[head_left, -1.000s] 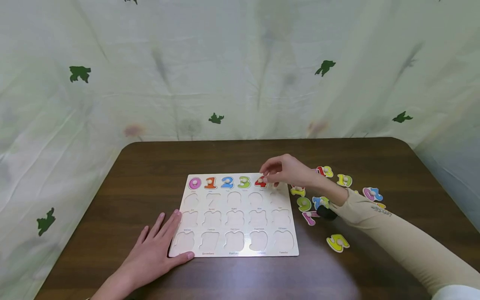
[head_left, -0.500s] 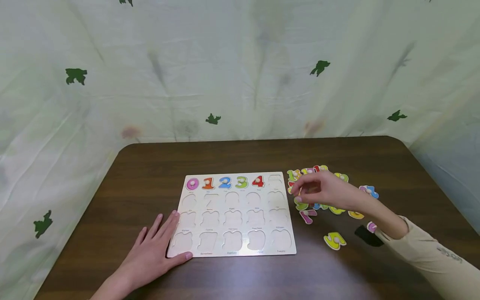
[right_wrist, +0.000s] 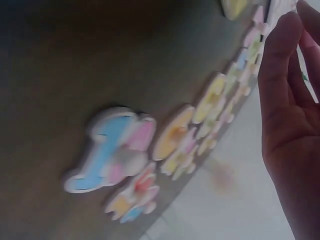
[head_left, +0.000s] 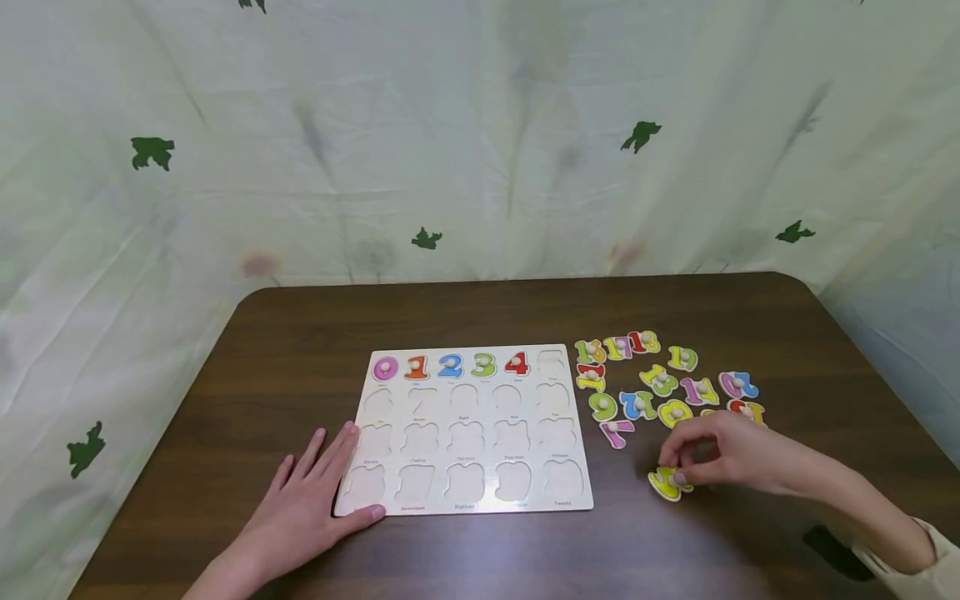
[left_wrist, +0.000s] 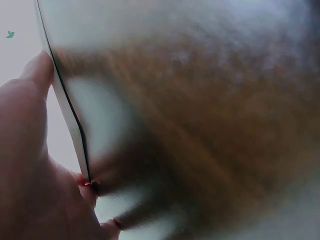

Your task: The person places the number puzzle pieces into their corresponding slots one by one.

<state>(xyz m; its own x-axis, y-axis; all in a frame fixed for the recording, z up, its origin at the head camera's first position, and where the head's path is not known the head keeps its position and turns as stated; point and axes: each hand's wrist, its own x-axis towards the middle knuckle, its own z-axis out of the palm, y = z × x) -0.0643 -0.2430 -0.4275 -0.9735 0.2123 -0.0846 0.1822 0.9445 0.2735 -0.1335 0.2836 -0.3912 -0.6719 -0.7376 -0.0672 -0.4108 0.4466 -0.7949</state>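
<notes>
My left hand (head_left: pixel 303 500) lies spread at the left edge of the white number board (head_left: pixel 468 508), thumb along its lower left corner. In the left wrist view the thumb and fingers (left_wrist: pixel 40 70) border the board's edge. In its top row sit the pieces 0 to 4, with a red 4 (head_left: pixel 517 363) last; the other recesses are bare. My right hand (head_left: pixel 738 454) hovers over a yellow-green number 5 piece (head_left: pixel 663 485) lying on the table, thumb tip right at its knob, index finger bent and apart from the thumb.
Right of the board lie several loose knobbed number pieces, among them a pink 7 (head_left: pixel 617 433), a green piece (head_left: pixel 602 407) and a yellow piece (head_left: pixel 675 412). A blue and pink piece (right_wrist: pixel 107 155) shows large in the right wrist view. A pale curtain (head_left: pixel 480 142) hangs behind the table.
My right hand has left the red 4 on the board, passed over the loose pieces and come down toward me to the yellow-green 5. The left hand stays on the board.
</notes>
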